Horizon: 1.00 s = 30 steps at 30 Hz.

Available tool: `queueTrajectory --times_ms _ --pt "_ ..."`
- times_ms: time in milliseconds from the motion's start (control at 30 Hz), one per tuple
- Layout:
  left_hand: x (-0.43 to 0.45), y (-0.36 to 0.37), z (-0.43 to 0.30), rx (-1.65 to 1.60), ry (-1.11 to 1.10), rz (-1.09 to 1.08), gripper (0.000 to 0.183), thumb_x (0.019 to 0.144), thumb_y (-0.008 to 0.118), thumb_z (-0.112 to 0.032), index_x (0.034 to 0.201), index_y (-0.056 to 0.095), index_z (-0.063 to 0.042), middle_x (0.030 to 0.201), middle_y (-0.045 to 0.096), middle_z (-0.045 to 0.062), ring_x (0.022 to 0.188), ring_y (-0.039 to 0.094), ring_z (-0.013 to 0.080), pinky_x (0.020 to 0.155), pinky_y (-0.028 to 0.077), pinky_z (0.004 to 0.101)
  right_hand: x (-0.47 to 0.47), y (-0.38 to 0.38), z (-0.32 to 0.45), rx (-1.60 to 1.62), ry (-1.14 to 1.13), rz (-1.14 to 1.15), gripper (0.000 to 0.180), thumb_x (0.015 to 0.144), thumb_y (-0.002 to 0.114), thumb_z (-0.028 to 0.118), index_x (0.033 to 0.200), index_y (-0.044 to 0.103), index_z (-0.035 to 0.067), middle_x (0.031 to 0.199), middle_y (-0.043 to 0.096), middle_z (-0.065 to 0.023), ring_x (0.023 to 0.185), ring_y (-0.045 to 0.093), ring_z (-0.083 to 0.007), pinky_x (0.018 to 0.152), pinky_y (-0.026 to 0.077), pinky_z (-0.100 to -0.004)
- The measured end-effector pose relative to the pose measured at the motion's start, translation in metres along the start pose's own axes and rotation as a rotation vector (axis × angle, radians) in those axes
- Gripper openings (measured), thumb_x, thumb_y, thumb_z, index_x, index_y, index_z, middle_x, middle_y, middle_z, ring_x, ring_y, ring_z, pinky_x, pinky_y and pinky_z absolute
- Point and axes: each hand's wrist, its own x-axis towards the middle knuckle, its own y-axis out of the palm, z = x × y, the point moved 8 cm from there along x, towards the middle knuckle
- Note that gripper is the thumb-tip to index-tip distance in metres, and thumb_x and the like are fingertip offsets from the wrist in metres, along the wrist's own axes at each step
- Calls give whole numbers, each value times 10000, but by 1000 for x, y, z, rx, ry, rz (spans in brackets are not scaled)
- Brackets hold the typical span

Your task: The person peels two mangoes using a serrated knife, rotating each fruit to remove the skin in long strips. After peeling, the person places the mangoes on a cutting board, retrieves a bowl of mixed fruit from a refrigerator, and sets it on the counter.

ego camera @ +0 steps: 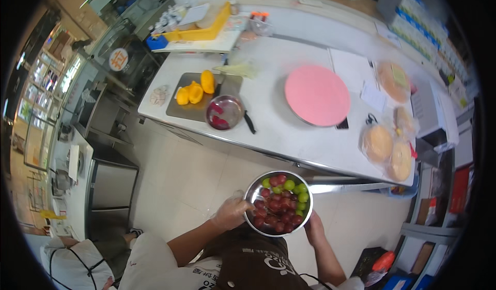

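Observation:
A round metal bowl [251, 228] full of red grapes [277, 208] and green grapes [303, 197] is held in front of my apron. My left hand [232, 211], in a clear plastic glove, grips the bowl's left rim. Under its right side is my right hand [314, 228], its fingers partly hidden by the bowl. On the worktable, peeled mangoes [195, 92] lie on a metal tray [182, 113]. A smaller metal bowl [235, 113] with dark pink pieces of fruit overlaps the tray's corner, beside a black-handled utensil [250, 122].
A pink round turntable [317, 95] stands mid-table. Bagged sponge cakes [378, 143] lie near the right end, by scissors [371, 118]. A yellow tray [193, 34] sits on the raised shelf behind. A person [79, 261] is at the lower left; steel cabinets [110, 185] line that side.

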Motion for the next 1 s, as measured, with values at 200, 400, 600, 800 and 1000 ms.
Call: queueTrajectory --times_ms 200,400,600,800,1000 --pt "-31 -128 39 69 -193 -144 249 766 753 -23 959 603 -72 950 684 169 783 690 398 677 557 465 80 169 73 -516 174 380 406 1089 467 373 1139 584 -12 932 639 -60 754 605 -134 728 507 -277" --pt "3 -225 102 100 -293 -143 501 817 756 -70 1277 562 -115 1103 696 179 915 709 393 772 580 466 179 253 57 -404 314 301 323 1011 465 230 1112 613 -39 937 691 -136 691 637 -203 657 530 -322" --pt "2 -289 201 -33 -550 -319 644 865 757 -95 1454 496 -105 1256 674 179 1023 720 340 881 573 440 331 243 68 -258 305 83 323 1021 476 255 1094 604 -32 885 685 -161 671 621 -215 664 533 -344" --pt "6 -358 289 272 -700 -332 524 869 747 -108 1355 556 -64 1238 671 198 1097 679 373 931 541 473 483 118 80 31 113 -387 272 1028 529 276 1043 599 14 923 698 -145 740 660 -211 667 563 -324" --pt "42 -393 392 399 -798 -176 548 877 727 -193 1368 550 -25 1337 604 254 1265 560 432 1065 462 481 550 64 101 97 147 -591 358 1059 515 348 1238 579 45 1096 723 -124 866 692 -215 724 558 -329"
